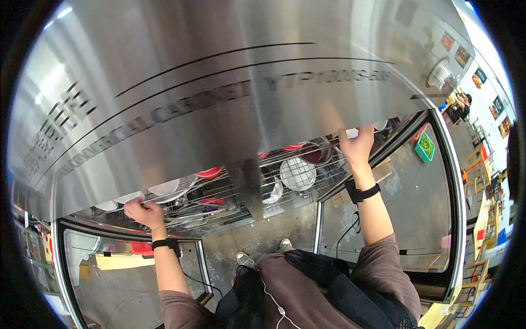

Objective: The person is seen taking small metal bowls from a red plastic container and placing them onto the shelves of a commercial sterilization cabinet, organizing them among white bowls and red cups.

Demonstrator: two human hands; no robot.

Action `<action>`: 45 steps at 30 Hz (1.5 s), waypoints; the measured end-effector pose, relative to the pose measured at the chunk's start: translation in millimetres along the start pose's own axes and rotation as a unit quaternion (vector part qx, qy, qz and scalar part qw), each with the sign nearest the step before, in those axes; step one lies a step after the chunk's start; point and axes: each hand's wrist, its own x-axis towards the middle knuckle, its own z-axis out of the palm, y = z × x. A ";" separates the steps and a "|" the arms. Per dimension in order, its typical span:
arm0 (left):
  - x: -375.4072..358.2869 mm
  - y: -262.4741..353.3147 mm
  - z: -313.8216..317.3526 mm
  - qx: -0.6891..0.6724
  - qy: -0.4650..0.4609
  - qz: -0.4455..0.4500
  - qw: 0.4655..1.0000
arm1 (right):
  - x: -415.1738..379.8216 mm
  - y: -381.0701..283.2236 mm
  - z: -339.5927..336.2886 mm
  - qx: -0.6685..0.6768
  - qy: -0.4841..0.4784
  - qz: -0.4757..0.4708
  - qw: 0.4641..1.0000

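Observation:
A tall stainless steel cabinet (219, 66) stands right in front of me, its two glass-paned doors swung out on either side. Inside, wire racks carry dishes and utensils. My left hand (143, 214) is closed at the front edge of the upper wire rack (252, 178), beside a white bowl (130, 198). At the rack's right end, my right hand (357, 148) is also closed over the edge, near a white dish (352, 133). The cabinet top partly hides the fingertips of both hands. A round white plate (298, 174) and a dark red pot (316, 152) show between them.
The left door (131, 279) and right door (411, 197) flank my arms. Metal utensils (203, 211) lie low in the cabinet. Right of it, a green basket (424, 147) sits on the floor, with a seated person (459, 108) and wooden chairs (480, 164) beyond.

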 end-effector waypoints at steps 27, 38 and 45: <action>3.1 20.1 -8.2 0.072 -0.033 -0.034 0.996 | 17.7 146.3 -24.2 -0.229 -0.154 0.146 0.950; 2.3 11.5 -5.4 0.035 -0.012 -0.013 0.999 | 12.4 112.0 -37.4 -0.137 -0.018 0.018 0.990; -0.7 3.0 -4.2 0.002 -0.018 -0.014 1.000 | 22.9 44.5 -23.4 -0.115 -0.049 -0.138 0.983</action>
